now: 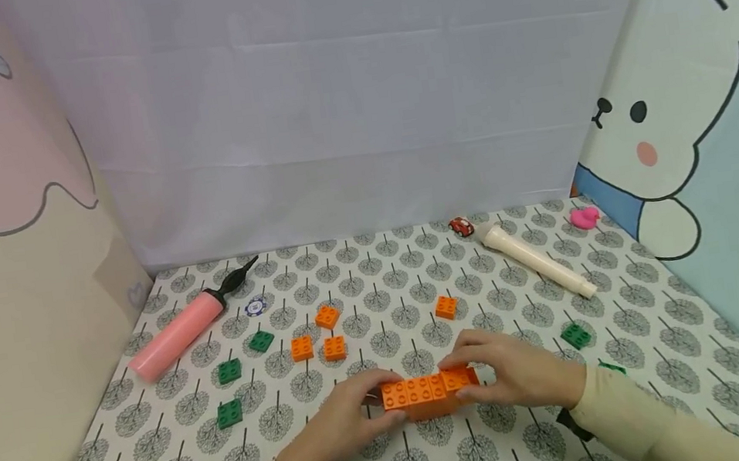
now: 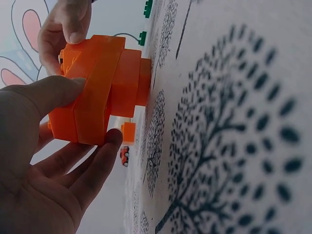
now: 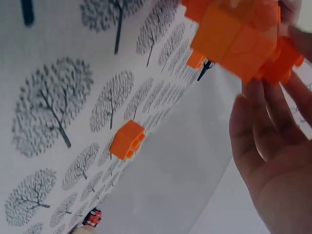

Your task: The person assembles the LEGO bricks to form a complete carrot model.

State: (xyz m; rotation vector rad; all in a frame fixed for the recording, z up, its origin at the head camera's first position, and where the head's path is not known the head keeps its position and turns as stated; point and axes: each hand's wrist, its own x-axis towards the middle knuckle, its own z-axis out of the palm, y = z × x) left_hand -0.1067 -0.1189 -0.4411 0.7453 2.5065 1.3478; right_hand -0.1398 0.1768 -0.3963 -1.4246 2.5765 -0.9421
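- The joined orange blocks (image 1: 427, 405) are at or just above the tabletop (image 1: 415, 256).
- Left hand (image 1: 343, 411) pinches one end; right hand (image 1: 515, 368) grips the other.
- Probably light, stiff, smooth plastic; hold flat sides, as joints might separate.

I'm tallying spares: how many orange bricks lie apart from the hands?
4: a back brick, a front-left brick and a front-right brick grouped left of centre; a lone brick beyond the right hand. Others may be hidden.
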